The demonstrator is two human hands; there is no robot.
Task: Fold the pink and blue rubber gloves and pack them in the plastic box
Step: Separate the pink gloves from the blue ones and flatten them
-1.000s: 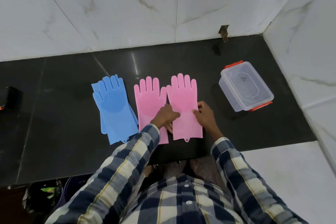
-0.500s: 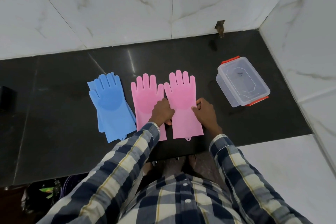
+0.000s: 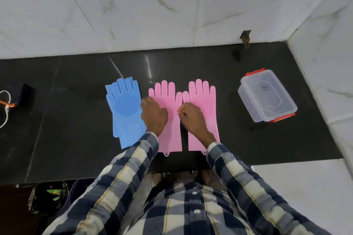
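Gloves [image 3: 202, 101] under curled fingers [image 3: 182, 110], grip unclear; closed box [image 3: 267, 95] well right.

One wide-angle view, worn on the person's head, looks forward and steeply down over the plaid shirt front [image 3: 183, 206] onto the black tabletop [image 3: 66, 139]. It sits close above the near edge and faces the marble-tiled wall [image 3: 133, 15] behind, whose lines bend toward the frame's borders.

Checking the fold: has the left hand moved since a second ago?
Yes. The left hand has shifted left, from the right pink glove onto the left pink glove.
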